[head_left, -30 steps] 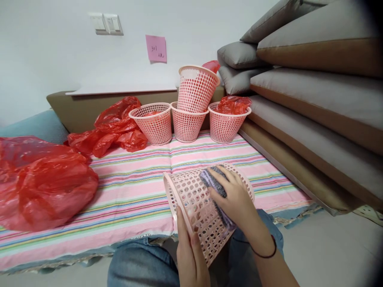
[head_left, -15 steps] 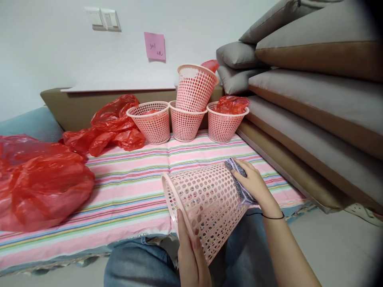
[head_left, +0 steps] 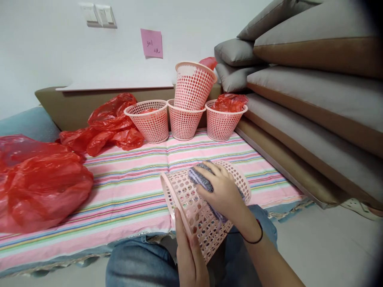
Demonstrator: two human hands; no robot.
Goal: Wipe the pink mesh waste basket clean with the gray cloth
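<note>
A pink perforated plastic wastebasket (head_left: 191, 199) lies tilted on its side over my lap, its open rim facing left. My left hand (head_left: 191, 251) grips that rim from below, with the fingers along the outside and inside edge. Against the upper side wall my right hand (head_left: 220, 189) presses a grey and purple cloth (head_left: 201, 178), its fingers curved over the fabric. Part of the cloth is hidden under the palm. The basket's base points right, toward the cushions.
Several similar baskets (head_left: 154, 127) holding red plastic bags stand at the back, one stacked tilted in another. Red bags (head_left: 44, 187) lie on the left of the striped cloth cover (head_left: 125, 199). Grey and brown cushions (head_left: 308, 95) are piled at right. A pink note (head_left: 151, 44) is on the wall.
My right hand has slid the cloth leftward along the basket's wall, from near the base toward the rim. My left hand keeps its hold on the rim.
</note>
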